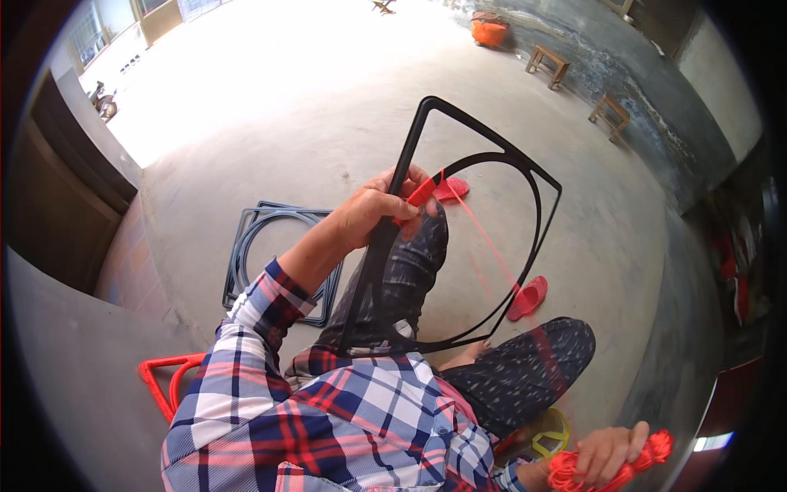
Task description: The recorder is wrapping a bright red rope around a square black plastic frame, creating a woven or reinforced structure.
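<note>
My left hand point(385, 205) grips a black rectangular frame point(469, 119) with a large round ring inside it, held tilted above my lap. Red cord wrapping point(421, 193) covers a short stretch of the ring beside my fingers. From there a red strand point(484, 231) runs down to the right, blurred toward its lower end. Low at the right, my right hand point(605, 456) is closed around a bundle of bright red cord point(656, 449), well apart from the frame.
Several bare dark frames point(234, 275) lie stacked on the floor to my left. Nearer me is a red-wrapped frame point(168, 365). Two wooden stools point(548, 66) and an orange object point(489, 31) stand by the far right wall. Red shoes point(527, 298) are on my feet.
</note>
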Demonstrator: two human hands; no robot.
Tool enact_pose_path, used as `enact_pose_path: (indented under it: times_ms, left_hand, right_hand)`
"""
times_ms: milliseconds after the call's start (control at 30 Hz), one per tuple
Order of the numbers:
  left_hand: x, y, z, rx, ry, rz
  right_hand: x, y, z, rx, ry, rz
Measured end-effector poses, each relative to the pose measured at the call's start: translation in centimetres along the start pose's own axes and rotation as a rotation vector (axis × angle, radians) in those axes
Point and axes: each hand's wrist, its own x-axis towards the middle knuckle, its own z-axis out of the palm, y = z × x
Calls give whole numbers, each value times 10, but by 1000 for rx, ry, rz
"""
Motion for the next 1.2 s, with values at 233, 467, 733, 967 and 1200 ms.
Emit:
enact_pose_path:
  times_ms: [233, 467, 733, 967, 1200]
  left_hand:
    - [-8, -1, -13, -59, 10, 4]
    - [-2, -7, -3, -147, -55, -23]
    - [-7, -16, -3, -267, -98, 15]
    - [-6, 5, 5, -528, -250, 56]
    - [0, -1, 4, -429, -129, -144]
  right_hand:
    - [-73, -67, -4, -755, 591, -182]
    - [-92, -73, -26, -544, 736, -180]
    - [-99, -75, -42, -576, 654, -89]
    - [-104, -73, -86, -477, 665, -84]
    - [-98, -68, -115, -421, 693, -78]
